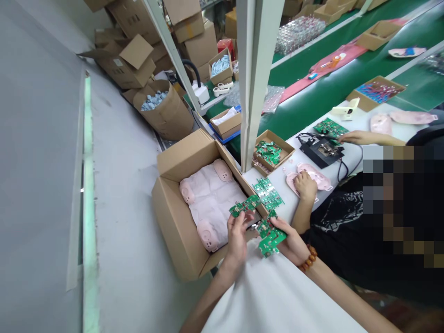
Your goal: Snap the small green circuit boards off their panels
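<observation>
The left hand point(237, 241) grips a strip of green circuit boards point(245, 206), and the right hand point(289, 243) holds a second strip point(271, 236). Just left of both hands, an open cardboard box point(176, 231) holds pink moulded pieces point(211, 203). Just ahead, loose green boards point(268, 194) lie on a white bench point(287, 159).

The circuit boards point(271, 237) look glossy green with small metal parts point(268, 240), and the box point(176, 231) is matt, rough brown cardboard.

Pixelation hides a co-worker point(398, 203) at right. Circuit boards point(270, 237) are partly covered by the right hand point(290, 243), their components too small to read. Cartons point(182, 11) are cut off by the top edge.
</observation>
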`<action>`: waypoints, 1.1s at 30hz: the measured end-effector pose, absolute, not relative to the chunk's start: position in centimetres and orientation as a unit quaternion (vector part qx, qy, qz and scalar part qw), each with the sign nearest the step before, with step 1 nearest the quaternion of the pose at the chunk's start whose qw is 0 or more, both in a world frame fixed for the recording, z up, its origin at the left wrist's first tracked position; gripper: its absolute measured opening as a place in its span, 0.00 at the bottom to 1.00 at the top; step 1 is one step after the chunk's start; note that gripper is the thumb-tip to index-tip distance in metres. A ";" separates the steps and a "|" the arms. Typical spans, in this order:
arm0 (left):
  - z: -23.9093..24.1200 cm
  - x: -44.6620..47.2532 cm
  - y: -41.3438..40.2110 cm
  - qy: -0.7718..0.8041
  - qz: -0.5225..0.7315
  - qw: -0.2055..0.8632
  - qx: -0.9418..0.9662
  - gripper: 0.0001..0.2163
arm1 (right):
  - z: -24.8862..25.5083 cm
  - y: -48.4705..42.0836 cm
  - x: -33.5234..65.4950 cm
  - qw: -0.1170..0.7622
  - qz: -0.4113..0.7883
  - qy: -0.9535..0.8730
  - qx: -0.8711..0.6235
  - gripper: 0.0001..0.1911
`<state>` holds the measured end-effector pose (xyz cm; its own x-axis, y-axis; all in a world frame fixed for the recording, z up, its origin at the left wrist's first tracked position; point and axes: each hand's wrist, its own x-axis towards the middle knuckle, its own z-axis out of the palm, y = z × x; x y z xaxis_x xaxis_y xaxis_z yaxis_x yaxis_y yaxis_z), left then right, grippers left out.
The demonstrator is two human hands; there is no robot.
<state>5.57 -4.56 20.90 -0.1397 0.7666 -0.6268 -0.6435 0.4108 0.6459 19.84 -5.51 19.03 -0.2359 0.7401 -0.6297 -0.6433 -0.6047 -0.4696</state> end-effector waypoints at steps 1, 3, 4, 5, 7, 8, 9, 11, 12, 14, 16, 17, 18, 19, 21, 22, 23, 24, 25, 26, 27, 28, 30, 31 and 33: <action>21.3 5.4 -4.4 0.509 0.549 0.660 0.065 0.17 | 18.9 -5.5 19.9 0.438 0.794 -0.036 -0.420 0.16; 21.9 5.0 -4.2 0.467 0.568 0.673 0.076 0.15 | 18.7 -5.3 19.9 0.437 0.807 -0.011 -0.398 0.14; 22.2 4.8 -4.2 0.450 0.576 0.678 0.081 0.15 | 18.6 -5.3 19.9 0.437 0.811 -0.006 -0.390 0.14; 22.5 4.5 -4.1 0.440 0.582 0.678 0.092 0.15 | 18.6 -5.2 19.9 0.436 0.815 -0.005 -0.381 0.14; 22.8 3.6 -3.9 0.453 0.593 0.649 0.151 0.16 | 18.8 -5.2 19.9 0.426 0.829 -0.003 -0.362 0.15; 23.0 3.1 -3.7 0.470 0.586 0.629 0.202 0.16 | 19.0 -5.2 19.8 0.418 0.837 -0.003 -0.355 0.14; 23.1 2.5 -3.5 0.488 0.569 0.609 0.259 0.16 | 19.3 -5.2 19.7 0.406 0.845 -0.003 -0.348 0.14; 23.3 1.2 -3.0 0.513 0.516 0.575 0.373 0.15 | 19.8 -5.3 19.4 0.386 0.855 -0.013 -0.346 0.16; 23.3 0.6 -2.7 0.517 0.488 0.561 0.423 0.14 | 20.1 -5.3 19.3 0.383 0.853 -0.025 -0.354 0.18; 23.4 -0.5 -2.2 0.514 0.452 0.528 0.503 0.10 | 20.6 -5.1 19.0 0.384 0.842 -0.057 -0.375 0.22; 23.3 -1.1 -2.0 0.501 0.435 0.495 0.561 0.11 | 21.1 -4.6 18.9 0.382 0.838 -0.074 -0.382 0.21; 23.3 -1.3 -1.9 0.493 0.430 0.486 0.579 0.12 | 21.3 -4.3 18.9 0.376 0.845 -0.072 -0.374 0.19; 23.2 -1.5 -1.9 0.486 0.423 0.481 0.594 0.13 | 21.5 -4.0 19.0 0.370 0.853 -0.065 -0.362 0.18; 23.2 -1.5 -1.9 0.480 0.414 0.479 0.607 0.15 | 21.7 -3.7 19.1 0.366 0.860 -0.056 -0.351 0.19; 23.1 -1.7 -1.9 0.468 0.395 0.472 0.634 0.17 | 22.1 -3.3 19.2 0.360 0.867 -0.051 -0.340 0.23; 23.1 -1.8 -1.8 0.461 0.383 0.464 0.652 0.18 | 22.3 -3.1 19.3 0.355 0.866 -0.059 -0.346 0.25; 23.1 -1.9 -1.8 0.453 0.371 0.455 0.672 0.19 | 22.5 -3.0 19.3 0.351 0.861 -0.075 -0.360 0.25; 23.1 -2.0 -1.7 0.444 0.359 0.445 0.690 0.20 | 22.6 -2.9 19.3 0.350 0.852 -0.094 -0.379 0.25; 23.2 -2.1 -1.6 0.436 0.348 0.438 0.705 0.20 | 22.6 -2.8 19.3 0.351 0.837 -0.115 -0.402 0.25; 23.2 -2.3 -1.5 0.428 0.339 0.436 0.716 0.20 | 22.6 -2.7 19.3 0.359 0.816 -0.140 -0.431 0.25; 23.3 -2.4 -1.4 0.422 0.333 0.441 0.719 0.19 | 22.5 -2.6 19.3 0.373 0.787 -0.172 -0.461 0.24; 23.4 -2.5 -1.4 0.422 0.330 0.455 0.712 0.19 | 22.4 -2.6 19.2 0.390 0.751 -0.213 -0.489 0.24; 23.5 -2.4 -1.5 0.431 0.330 0.515 0.663 0.20 | 22.0 -2.5 19.1 0.414 0.674 -0.303 -0.532 0.21; 23.5 -2.1 -1.8 0.439 0.333 0.556 0.622 0.19 | 21.8 -2.6 19.0 0.419 0.642 -0.342 -0.544 0.18; 23.4 -1.1 -2.4 0.448 0.339 0.634 0.531 0.16 | 21.1 -2.9 18.6 0.430 0.597 -0.384 -0.558 0.12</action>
<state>-1.07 -2.43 23.42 0.3685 0.9058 -0.2092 0.0466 0.2067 0.9773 18.65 -2.89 21.13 -0.0086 0.9420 -0.3356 -0.0841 -0.3351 -0.9384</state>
